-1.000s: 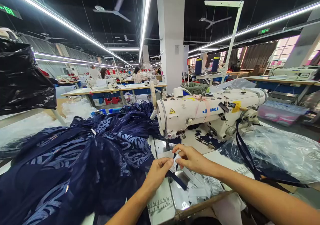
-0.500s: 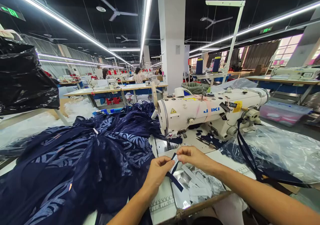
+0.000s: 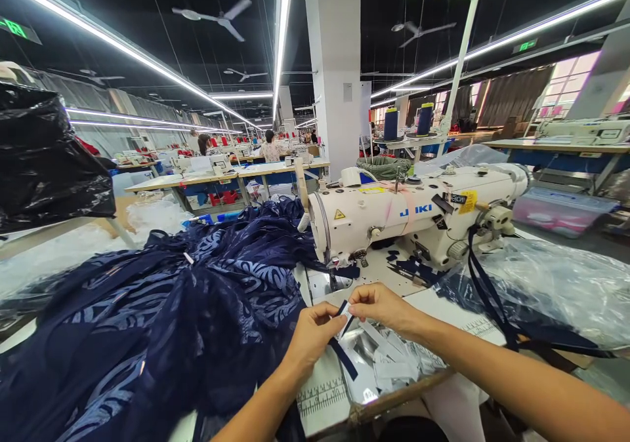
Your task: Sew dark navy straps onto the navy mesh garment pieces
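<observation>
Between my two hands is a small white label together with a narrow navy strip whose tail hangs down. My left hand pinches them at the lower left. My right hand, also closed in a pinch, grips the label's upper right end. Loose white labels lie in a pile just below my hands, near the table's front edge. Beyond my fingers stands a white sewing machine, its needle area partly out of sight. A heap of navy patterned garments spreads to the left of my hands.
Tweezers or snips and navy scraps lie by the machine base. Clear plastic and dark straps are at the right. A black plastic bag hangs on the left. A printed ruler marks the near edge. People sit farther back.
Both hands keep their pinch on the label and strip, with only slight finger movement. The whole view has shifted a little.
</observation>
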Demonstrator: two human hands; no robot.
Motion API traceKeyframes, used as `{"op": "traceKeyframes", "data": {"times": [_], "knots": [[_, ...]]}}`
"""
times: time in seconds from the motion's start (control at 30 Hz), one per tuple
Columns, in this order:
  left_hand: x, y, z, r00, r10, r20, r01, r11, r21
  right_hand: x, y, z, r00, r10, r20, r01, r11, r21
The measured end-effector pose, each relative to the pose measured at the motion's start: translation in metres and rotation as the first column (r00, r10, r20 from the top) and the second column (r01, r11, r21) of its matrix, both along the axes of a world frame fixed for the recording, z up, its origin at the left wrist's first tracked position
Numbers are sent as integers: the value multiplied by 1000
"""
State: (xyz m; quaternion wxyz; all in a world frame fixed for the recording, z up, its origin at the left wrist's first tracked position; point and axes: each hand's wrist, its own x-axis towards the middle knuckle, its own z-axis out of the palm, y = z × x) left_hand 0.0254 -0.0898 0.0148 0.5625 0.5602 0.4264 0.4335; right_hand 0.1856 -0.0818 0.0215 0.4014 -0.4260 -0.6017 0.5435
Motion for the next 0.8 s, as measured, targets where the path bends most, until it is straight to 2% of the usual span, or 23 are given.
{"op": "traceKeyframes", "data": {"times": [0.3,0.43,0.5,0.53,0.57,0.6,0.63,0.67,0.7,0.73,0.77,0.8], "knots": [[1,0,2,999,-12,-47,11,1000,-19,-1,-3,-1,999,10,-49,-10,1000,4],[-8,3,-1,989,-95,-111,92,995,-30,2,-3,-7,993,104,-53,-104,994,17],[-18,10,-3,961,-169,-217,174,985,4,9,2,-8,985,164,46,-166,985,37],[-23,15,-3,937,-184,-297,209,977,52,15,7,-8,977,156,146,-168,983,76],[-27,20,-3,911,-148,-386,220,964,149,23,13,-7,955,104,279,-150,978,148],[-31,27,-2,886,-50,-460,209,930,303,31,21,-5,897,1,441,-123,961,248],[-33,33,0,864,82,-497,195,856,480,40,30,-3,800,-139,584,-101,928,358],[-32,39,2,844,221,-489,182,739,649,49,40,-1,660,-284,695,-100,884,456],[-30,44,4,828,329,-455,181,610,772,57,51,1,482,-405,777,-112,851,513],[-26,48,7,818,389,-424,191,512,838,64,62,2,393,-460,796,-100,839,534],[-20,52,8,814,408,-413,197,475,858,70,73,2,327,-495,805,-91,831,549],[-14,55,8,813,394,-428,195,508,839,74,84,1,275,-517,810,-80,828,555]]}}
